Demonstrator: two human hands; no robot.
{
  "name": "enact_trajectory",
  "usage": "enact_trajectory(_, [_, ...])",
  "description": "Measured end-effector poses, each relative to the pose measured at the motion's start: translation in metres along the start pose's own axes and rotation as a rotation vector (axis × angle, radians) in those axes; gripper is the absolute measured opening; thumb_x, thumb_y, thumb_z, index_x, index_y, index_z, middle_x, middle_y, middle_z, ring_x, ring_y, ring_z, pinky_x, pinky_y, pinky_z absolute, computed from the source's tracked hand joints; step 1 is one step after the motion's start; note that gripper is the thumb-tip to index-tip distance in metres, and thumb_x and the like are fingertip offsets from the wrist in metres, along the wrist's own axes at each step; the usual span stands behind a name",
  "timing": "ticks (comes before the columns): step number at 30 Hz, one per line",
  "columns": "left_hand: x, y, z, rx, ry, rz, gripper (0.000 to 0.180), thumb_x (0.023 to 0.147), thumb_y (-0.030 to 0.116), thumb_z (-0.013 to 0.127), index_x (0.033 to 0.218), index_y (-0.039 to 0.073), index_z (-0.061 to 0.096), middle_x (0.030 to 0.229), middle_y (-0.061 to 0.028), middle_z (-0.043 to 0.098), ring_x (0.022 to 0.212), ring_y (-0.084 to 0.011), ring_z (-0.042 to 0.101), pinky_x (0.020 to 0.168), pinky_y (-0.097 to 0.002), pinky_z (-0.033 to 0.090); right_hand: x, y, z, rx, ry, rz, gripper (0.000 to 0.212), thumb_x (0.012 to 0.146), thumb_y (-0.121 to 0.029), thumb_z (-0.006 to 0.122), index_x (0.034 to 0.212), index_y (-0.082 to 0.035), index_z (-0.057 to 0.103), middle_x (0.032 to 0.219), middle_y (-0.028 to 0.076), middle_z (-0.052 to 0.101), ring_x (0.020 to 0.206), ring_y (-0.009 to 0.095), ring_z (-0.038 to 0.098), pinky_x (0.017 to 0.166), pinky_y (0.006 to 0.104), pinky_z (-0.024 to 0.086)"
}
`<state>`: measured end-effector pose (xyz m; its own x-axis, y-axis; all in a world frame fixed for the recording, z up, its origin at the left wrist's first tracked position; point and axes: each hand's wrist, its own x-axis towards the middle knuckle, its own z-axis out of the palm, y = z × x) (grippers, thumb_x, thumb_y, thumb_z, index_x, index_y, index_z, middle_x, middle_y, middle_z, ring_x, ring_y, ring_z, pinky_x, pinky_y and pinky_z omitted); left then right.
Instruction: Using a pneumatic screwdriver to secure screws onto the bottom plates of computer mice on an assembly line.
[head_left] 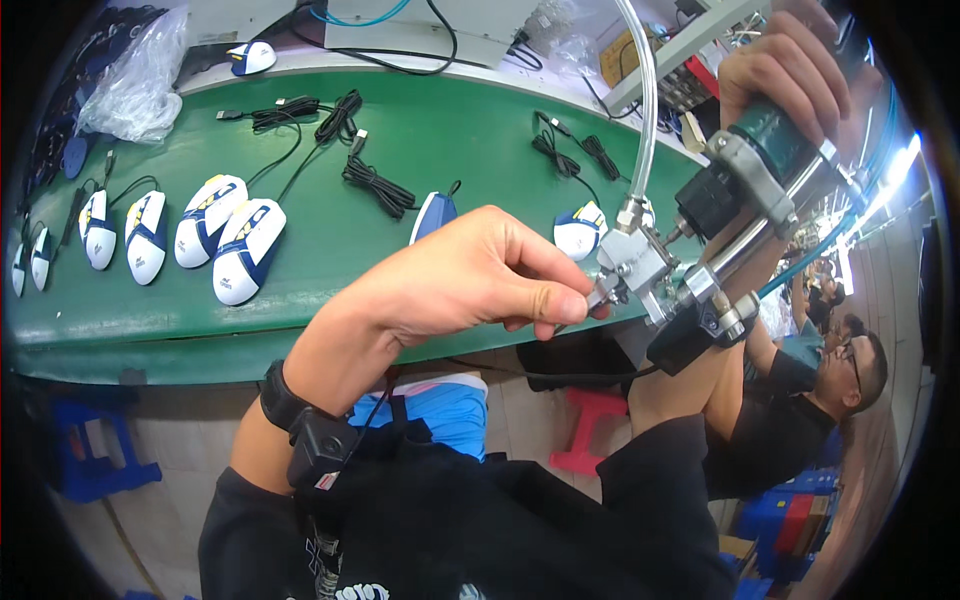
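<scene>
My right hand is raised at the upper right, its fingers wrapped round the dark green body of an auto-feed screwdriver. The tool is tilted, with a metal nose block at its lower left end. There my left hand pinches the small metal tip, thumb against the bent index finger. Whether a screw sits in that tip cannot be made out. A clear hose runs up from the block. Just beyond my left hand lie a white and blue computer mouse and another mouse, partly covered by the hand.
Several white and blue mice with bundled black cables lie on the green bench. A clear plastic bag sits at the far left. A seated person is at my right. Blue and red stools stand below the bench.
</scene>
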<state>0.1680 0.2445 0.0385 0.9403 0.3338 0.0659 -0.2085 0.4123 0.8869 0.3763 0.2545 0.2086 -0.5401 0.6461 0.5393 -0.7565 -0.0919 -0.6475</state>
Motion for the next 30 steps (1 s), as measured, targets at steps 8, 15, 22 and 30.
enact_trajectory(8, [0.006, -0.002, 0.002, 0.027, -0.015, 0.02, 0.023, 0.082, 0.018, 0.078, 0.092, -0.002, 0.073, 0.074, -0.0037, 0.067, 0.064, -0.0063, 0.057, 0.055, -0.02, 0.042, -0.013, 0.002, 0.004, -0.248, 0.04, -0.042, 0.049, 0.103, -0.047, 0.037, 0.113, 0.001, 0.044, 0.068, -0.001, 0.044, 0.053, 0.01, 0.046, 0.052, 0.0273, 0.042])
enact_trajectory(15, [0.006, -0.034, -0.01, 0.166, 0.444, 0.091, 0.024, 0.087, 0.015, 0.073, 0.104, -0.001, 0.072, 0.076, -0.0013, 0.065, 0.065, -0.0056, 0.055, 0.057, -0.0196, 0.043, -0.015, 0.035, 0.011, -0.757, 0.304, -0.291, 0.059, 0.098, -0.06, 0.039, 0.1, -0.003, 0.05, 0.061, -0.003, 0.043, 0.045, 0.008, 0.045, 0.044, 0.0245, 0.041])
enact_trajectory(22, [-0.011, -0.062, -0.017, 0.057, 0.578, 0.071, 0.025, 0.09, 0.016, 0.07, 0.109, -0.001, 0.071, 0.078, -0.001, 0.064, 0.067, -0.0058, 0.055, 0.059, -0.0188, 0.043, -0.032, 0.032, -0.035, -0.986, 0.614, -0.415, 0.063, 0.095, -0.066, 0.038, 0.096, -0.005, 0.053, 0.051, -0.002, 0.044, 0.035, 0.01, 0.042, 0.035, 0.0246, 0.04])
enact_trajectory(30, [-0.019, -0.072, -0.03, -0.03, 0.627, 0.097, 0.026, 0.09, 0.017, 0.07, 0.107, -0.003, 0.069, 0.079, -0.0045, 0.066, 0.066, -0.007, 0.057, 0.059, -0.0192, 0.045, -0.03, 0.009, -0.027, -0.908, 0.396, -0.341, 0.064, 0.099, -0.061, 0.036, 0.111, -0.002, 0.056, 0.061, 0.0, 0.049, 0.045, 0.012, 0.047, 0.047, 0.0264, 0.042])
